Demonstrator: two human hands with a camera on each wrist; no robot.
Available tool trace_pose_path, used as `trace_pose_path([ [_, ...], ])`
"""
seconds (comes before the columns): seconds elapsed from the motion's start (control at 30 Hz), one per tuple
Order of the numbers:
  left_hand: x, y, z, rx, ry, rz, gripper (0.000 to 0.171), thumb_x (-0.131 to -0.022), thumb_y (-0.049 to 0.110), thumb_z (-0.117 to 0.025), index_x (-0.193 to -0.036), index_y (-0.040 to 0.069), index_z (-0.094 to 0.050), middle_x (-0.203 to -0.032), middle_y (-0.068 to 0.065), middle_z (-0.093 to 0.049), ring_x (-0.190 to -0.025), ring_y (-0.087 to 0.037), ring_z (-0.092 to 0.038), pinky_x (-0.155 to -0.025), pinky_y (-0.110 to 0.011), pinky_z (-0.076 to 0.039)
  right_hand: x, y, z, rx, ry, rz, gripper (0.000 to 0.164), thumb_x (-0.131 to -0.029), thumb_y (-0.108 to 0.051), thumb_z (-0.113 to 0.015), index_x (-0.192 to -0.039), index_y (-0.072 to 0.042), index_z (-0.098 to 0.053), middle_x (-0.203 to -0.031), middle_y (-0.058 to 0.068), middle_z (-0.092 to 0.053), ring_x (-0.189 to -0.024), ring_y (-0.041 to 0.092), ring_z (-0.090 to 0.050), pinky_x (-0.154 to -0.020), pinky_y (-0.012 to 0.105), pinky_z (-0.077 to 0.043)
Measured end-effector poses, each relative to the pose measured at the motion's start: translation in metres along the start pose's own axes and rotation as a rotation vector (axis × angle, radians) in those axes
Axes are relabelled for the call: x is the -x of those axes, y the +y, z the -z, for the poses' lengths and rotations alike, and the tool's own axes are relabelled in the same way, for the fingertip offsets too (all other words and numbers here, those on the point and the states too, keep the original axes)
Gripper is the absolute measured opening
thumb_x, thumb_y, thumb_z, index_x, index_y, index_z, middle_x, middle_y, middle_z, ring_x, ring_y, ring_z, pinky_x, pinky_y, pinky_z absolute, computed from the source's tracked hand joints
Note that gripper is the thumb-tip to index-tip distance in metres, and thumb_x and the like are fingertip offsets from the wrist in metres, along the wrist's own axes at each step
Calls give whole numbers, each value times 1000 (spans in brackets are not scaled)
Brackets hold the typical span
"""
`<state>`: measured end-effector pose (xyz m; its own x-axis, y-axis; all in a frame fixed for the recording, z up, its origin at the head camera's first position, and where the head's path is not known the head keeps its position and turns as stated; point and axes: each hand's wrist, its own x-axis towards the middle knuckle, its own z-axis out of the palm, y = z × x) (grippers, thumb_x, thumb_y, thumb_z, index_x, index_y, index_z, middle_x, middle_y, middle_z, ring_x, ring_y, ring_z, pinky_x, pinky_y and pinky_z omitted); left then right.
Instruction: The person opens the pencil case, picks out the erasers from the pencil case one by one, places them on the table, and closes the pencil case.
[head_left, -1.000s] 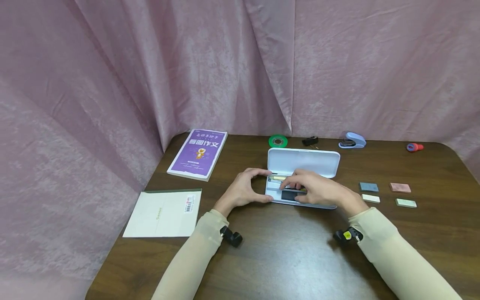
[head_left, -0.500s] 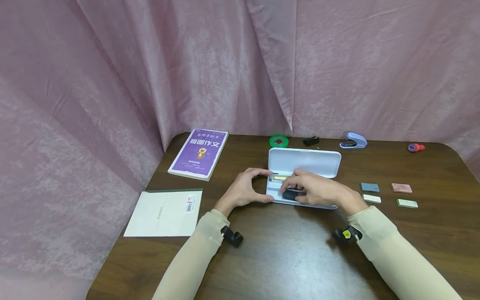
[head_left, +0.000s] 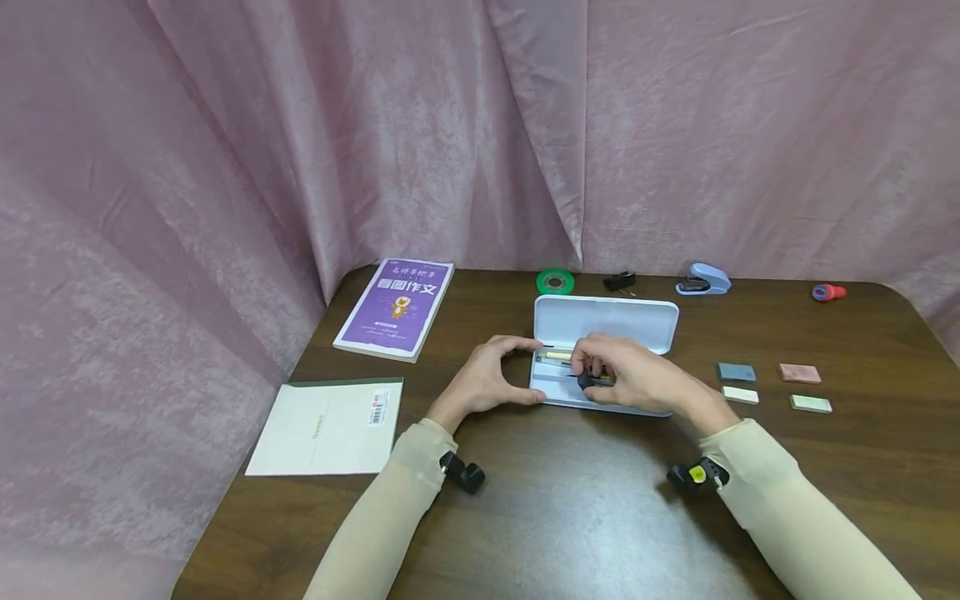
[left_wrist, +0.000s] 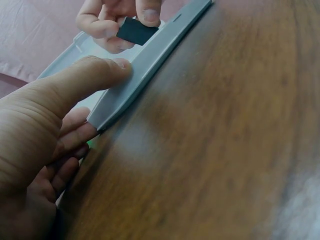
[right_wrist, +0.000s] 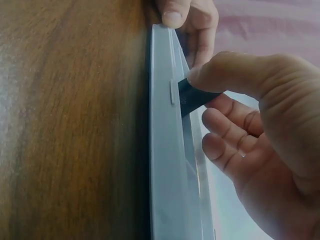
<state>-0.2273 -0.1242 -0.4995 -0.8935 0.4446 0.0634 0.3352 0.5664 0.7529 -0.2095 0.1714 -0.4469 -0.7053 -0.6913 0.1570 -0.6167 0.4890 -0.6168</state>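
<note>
- Pale-blue pencil case (head_left: pixel 555 386): set on the counter (head_left: pixel 585 500), lid (head_left: pixel 606 321) raised at the rear.
- Left hand (head_left: pixel 487 379): clamped on the left end of the pencil case, thumb on the front wall, fingers toward the rear corner.
- Right hand (head_left: pixel 626 371): thumb and fingers pinch a dark block (left_wrist: pixel 137 31), tilted, just behind the front wall; contact with the case floor cannot be judged from these angles.
- Yellowish pen (head_left: pixel 557 356): at the case's rear left.
- Blue block (head_left: pixel 737 372), pink block (head_left: pixel 799 373): right of the case.
</note>
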Motion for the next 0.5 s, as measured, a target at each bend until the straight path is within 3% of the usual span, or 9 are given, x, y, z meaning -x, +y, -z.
trace_pose_path([
  [0.33, 0, 0, -1, -11, 0, 15, 78, -77, 47, -104, -147, 34, -71, -153, 3, -64, -147, -22, -53, -125, -47, -44, 16, -9, 16, -61, 68, -105, 34, -90, 0, -86, -116, -14, -69, -108, -2, -76, -102, 24, -73, -82, 41, -59],
  [0.5, 1, 1, 0, -18, 1, 25, 78, -77, 47, -104, -146, 35, -71, -154, 2, -63, -149, -23, -52, -126, -49, -41, 31, -12, 28, -18, 137, -109, 35, -91, -1, -88, -118, -13, -71, -110, -5, -74, -98, 21, -71, -83, 38, -59],
])
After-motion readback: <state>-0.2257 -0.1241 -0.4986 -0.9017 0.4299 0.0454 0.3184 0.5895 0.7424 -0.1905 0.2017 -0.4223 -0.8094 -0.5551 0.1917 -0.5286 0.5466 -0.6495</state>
